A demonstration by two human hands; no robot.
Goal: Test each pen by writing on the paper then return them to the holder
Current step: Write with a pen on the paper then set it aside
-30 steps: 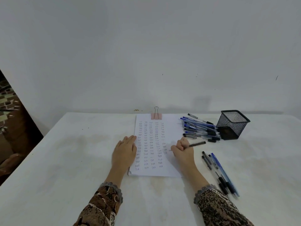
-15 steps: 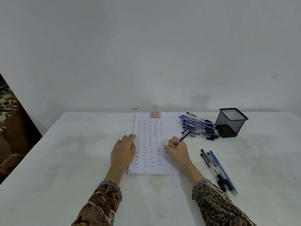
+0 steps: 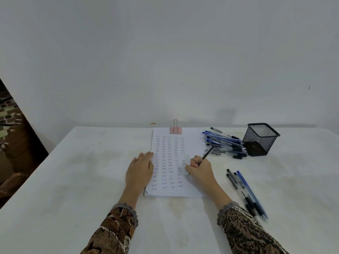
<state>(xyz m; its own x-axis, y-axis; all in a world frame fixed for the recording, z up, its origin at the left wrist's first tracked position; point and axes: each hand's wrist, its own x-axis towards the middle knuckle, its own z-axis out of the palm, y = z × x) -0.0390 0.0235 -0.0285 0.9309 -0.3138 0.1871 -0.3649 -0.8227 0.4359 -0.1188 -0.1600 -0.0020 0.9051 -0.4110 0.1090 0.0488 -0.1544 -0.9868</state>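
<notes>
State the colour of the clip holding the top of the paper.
Pale pink binder clip, silver wire loop; head view.

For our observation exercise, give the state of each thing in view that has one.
left hand: flat on paper
right hand: grips pen
pen: tilted, tip on paper
paper: clipped, mostly written over
binder clip: clamps paper
holder: upright, seemingly empty
pen pile: lying beside holder
side pens: lying on table

white table: stack of paper with columns of "test", pink binder clip at its far edge. left hand flat on paper's left edge. right hand grips black pen, tip on paper. pen pile beside black mesh holder. four pens right of forearm.
</notes>
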